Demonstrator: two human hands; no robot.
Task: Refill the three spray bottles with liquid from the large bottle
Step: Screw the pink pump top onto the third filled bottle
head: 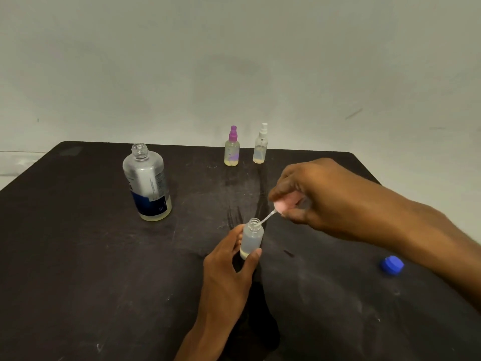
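My left hand (229, 261) grips a small clear spray bottle (252, 238) standing on the table, its neck uncapped. My right hand (312, 194) pinches a pink spray cap (286, 203) just up and right of that neck; the tip of the cap's thin tube (266, 218) sits in the bottle's mouth. The large bottle (147, 182) stands uncapped at the left, with a little yellowish liquid at its bottom. At the back stand a purple-capped spray bottle (232, 149) and a white-capped spray bottle (260, 145), both upright.
A blue screw cap (392, 265) lies on the black table (91, 269) at the right, just beside my right forearm. A pale wall rises close behind the table's far edge.
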